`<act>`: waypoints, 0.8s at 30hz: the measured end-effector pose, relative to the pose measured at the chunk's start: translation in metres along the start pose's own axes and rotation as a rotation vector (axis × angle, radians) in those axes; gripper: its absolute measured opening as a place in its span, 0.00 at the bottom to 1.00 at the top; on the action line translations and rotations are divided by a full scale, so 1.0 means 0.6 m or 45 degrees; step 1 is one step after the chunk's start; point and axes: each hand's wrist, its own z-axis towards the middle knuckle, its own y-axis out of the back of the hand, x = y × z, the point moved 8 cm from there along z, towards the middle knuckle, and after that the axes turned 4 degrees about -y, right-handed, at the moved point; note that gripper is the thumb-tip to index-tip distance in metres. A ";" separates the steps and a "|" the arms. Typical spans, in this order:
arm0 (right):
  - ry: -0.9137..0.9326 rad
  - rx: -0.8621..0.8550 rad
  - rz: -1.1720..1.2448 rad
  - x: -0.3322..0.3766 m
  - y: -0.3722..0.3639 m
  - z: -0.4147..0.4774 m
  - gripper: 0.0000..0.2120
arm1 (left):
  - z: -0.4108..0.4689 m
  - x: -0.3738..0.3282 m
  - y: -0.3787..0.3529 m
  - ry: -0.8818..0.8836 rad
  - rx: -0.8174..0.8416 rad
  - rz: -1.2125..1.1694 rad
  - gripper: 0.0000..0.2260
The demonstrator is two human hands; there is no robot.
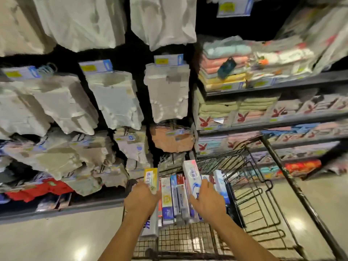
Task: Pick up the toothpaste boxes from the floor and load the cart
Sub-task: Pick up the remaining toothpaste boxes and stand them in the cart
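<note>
Left hand (140, 199) grips a yellow toothpaste box (150, 178), fingers curled round its lower end. The box stands near upright at the left edge of the load.

Right hand (209, 201) grips a white-and-blue toothpaste box (191, 174), tilted, with its upper end raised above the row of toothpaste boxes (175, 196) lying side by side in the wire cart (180, 240). Whether either held box touches the row cannot be told.

Folded towels (222, 80) fill the shelves at right. White hanging packs (116, 98) are at left.
</note>
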 end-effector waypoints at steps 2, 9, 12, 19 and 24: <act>-0.060 0.024 -0.012 -0.049 -0.006 0.028 0.24 | 0.026 -0.042 -0.036 -0.012 0.045 -0.015 0.27; -0.212 0.125 -0.048 -0.172 -0.090 0.117 0.27 | 0.134 -0.087 -0.159 0.067 0.154 -0.060 0.29; -0.244 0.164 -0.060 -0.203 -0.147 0.153 0.25 | 0.183 -0.067 -0.222 0.122 0.204 -0.061 0.30; -0.324 0.138 -0.081 -0.245 -0.271 0.231 0.27 | 0.255 -0.028 -0.350 0.262 0.262 -0.124 0.28; -0.382 0.088 -0.094 -0.259 -0.324 0.274 0.25 | 0.284 -0.024 -0.405 0.246 0.190 -0.181 0.29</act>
